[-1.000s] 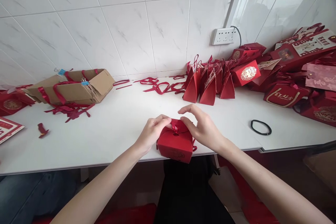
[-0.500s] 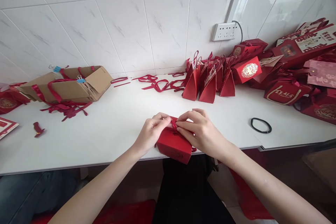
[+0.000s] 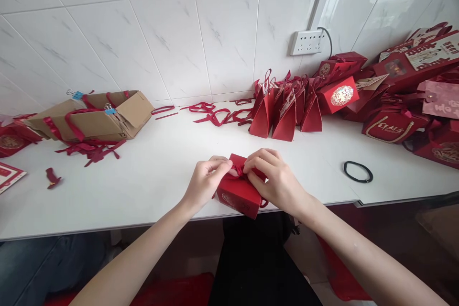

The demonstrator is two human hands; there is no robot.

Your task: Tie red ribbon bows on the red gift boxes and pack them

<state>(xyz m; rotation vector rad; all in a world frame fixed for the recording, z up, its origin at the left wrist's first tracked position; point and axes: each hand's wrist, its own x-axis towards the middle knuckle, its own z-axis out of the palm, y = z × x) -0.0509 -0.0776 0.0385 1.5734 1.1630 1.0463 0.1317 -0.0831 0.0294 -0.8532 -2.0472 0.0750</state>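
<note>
A small red gift box (image 3: 239,190) with a gold emblem on its near side sits at the front edge of the white table. Across its top runs a dark red ribbon (image 3: 238,169), looped or knotted in the middle. My left hand (image 3: 208,178) pinches the ribbon on the left between thumb and fingertips. On the other side, my right hand (image 3: 268,172) has its fingers closed on the ribbon close to the knot. Fingers hide part of the box top, and the exact form of the knot cannot be made out.
A cardboard box (image 3: 138,110) with clips and hanging ribbons stands at the left. Loose ribbons (image 3: 215,114) lie along the wall beside tall folded red boxes (image 3: 283,114). Many gift boxes (image 3: 390,122) are heaped at the right, near a black hair tie (image 3: 357,172).
The gift box has tilted, so its far top edge and the emblem on its near side show more. My fingers have drawn the ribbon slightly apart at the knot.
</note>
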